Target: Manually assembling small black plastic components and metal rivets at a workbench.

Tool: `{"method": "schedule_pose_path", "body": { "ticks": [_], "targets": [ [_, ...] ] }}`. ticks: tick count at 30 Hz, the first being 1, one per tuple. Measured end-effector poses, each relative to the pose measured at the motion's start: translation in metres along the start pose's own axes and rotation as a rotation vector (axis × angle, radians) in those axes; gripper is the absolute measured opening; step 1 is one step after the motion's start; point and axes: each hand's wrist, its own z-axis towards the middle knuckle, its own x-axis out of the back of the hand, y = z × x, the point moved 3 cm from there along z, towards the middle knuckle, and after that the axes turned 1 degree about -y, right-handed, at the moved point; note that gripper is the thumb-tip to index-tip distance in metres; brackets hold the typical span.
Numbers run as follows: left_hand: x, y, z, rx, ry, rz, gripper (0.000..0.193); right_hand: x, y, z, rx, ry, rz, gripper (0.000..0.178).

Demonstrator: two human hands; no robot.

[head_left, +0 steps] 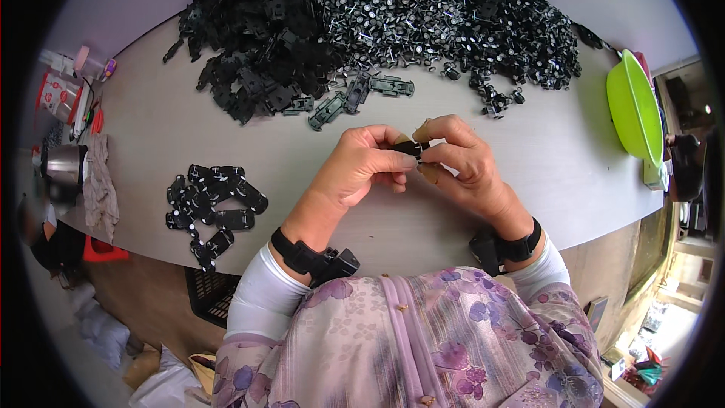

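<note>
Over the middle of the table, my left hand (362, 165) pinches a black toy car chassis (408, 148) between thumb and fingers. My right hand (466, 160) is closed at the chassis's right end, its fingertips on a thin, bright metal wheel axle (421, 149). Fingers hide much of both parts. Beyond the hands lie several loose dark chassis (355, 94), in front of a heap of black chassis (264, 45). To the left rests a small group of black chassis with wheel axles fitted (215, 204).
At the back are a pile of silvery wheel axles (393, 7) and a pile of black-wheeled axles (521, 30). A lime-green basin (633, 109) stands at the right edge. A rag (100, 181) and a metal container (65, 164) are at the left, with a black crate (208, 298) below the table edge.
</note>
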Motion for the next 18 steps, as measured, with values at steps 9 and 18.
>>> {"method": "schedule_pose_path", "body": {
  "ticks": [9,18],
  "targets": [
    [-0.001,-0.009,0.001,0.048,-0.106,-0.193,0.008,-0.002,-0.004,-0.011,0.001,0.002,0.005,0.018],
    [-0.002,-0.011,-0.003,0.032,-0.158,-0.191,0.011,-0.001,-0.008,-0.012,0.138,-0.020,0.020,0.018]
  ]
}}
